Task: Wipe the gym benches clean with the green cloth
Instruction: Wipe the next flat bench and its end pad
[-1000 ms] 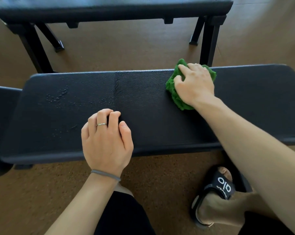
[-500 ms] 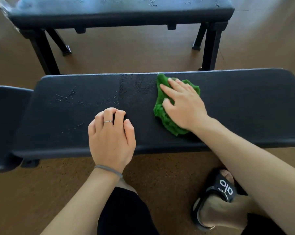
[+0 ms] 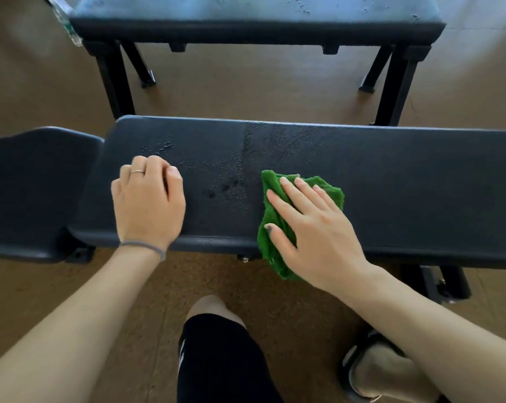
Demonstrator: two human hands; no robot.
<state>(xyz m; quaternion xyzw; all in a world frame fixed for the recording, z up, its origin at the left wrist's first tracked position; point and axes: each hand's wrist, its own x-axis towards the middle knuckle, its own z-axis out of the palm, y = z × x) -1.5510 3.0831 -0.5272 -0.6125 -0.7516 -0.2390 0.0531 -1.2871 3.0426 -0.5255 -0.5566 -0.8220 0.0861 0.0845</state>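
The right hand [image 3: 315, 231] pressed flat, fingers [image 3: 289, 187] spread, on the green cloth [image 3: 275, 216] at the table's [image 3: 406, 184] near edge (partly overhanging); the left hand [image 3: 148, 202], fingers curled and empty, rested left of it.

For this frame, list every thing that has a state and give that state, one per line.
Green cloth: crumpled, lying on the near bench, its lower edge hanging over the front edge.
Right hand: fingers straight, pressing on the cloth.
Left hand: fingers curled, resting on the bench, holding nothing.
Near bench: droplets between the hands and near the left hand.
Far bench: top speckled with marks, untouched.
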